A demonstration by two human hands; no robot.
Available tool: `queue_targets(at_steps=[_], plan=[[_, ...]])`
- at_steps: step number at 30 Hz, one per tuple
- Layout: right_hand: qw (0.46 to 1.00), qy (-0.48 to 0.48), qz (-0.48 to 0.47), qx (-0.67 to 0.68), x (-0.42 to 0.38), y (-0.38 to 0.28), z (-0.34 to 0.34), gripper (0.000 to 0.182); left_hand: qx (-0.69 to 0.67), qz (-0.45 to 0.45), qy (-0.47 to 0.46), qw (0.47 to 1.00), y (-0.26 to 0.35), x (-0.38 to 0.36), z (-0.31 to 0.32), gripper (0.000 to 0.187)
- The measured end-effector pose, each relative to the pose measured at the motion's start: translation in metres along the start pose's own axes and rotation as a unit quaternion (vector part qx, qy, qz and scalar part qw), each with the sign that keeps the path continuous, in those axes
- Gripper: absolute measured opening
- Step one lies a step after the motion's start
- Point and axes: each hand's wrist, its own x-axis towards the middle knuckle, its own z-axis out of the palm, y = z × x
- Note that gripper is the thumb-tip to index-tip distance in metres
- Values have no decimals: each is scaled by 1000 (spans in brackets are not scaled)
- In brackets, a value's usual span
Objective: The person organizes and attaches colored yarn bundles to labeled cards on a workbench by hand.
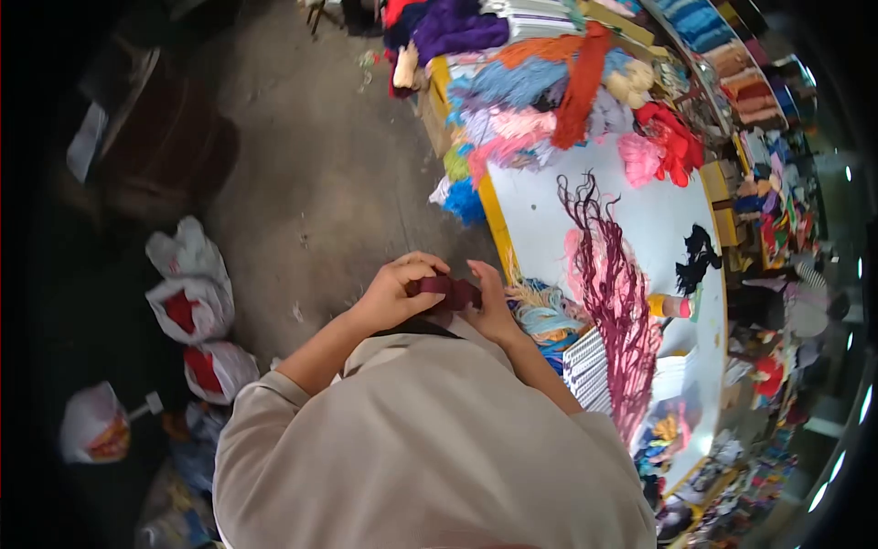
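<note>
A small dark maroon bundle (457,293) is held close in front of my body, between both hands. My left hand (393,291) has its fingers curled round the bundle's left end. On the other side, my right hand (492,309) grips the right end with thumb and fingers. Long strands of maroon yarn (622,320) lie stretched along the white table (658,220) to the right of my hands, with some pink yarn beneath them.
Colourful yarn (530,91) is heaped on the table's far end. Black yarn (698,259) and a yellow-and-pink item (669,306) lie near its right edge. White bags (192,302) stand on the floor at left. A person (809,302) is at the far right.
</note>
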Motion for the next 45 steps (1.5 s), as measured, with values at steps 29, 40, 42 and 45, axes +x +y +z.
queue_targets(at_steps=[29, 40, 42, 45], plan=[[860, 144, 385, -301, 101, 301, 13, 48, -641, -444, -536, 323, -535, 291, 51, 59], [858, 151, 385, -305, 100, 310, 9, 41, -630, -482, -545, 271, -578, 263, 204, 57], [863, 148, 374, -306, 99, 311, 9, 40, -628, -486, -539, 281, -583, 251, 209, 56], [862, 156, 379, -299, 102, 310, 9, 38, -625, -485, -530, 307, -591, 240, 218, 55]])
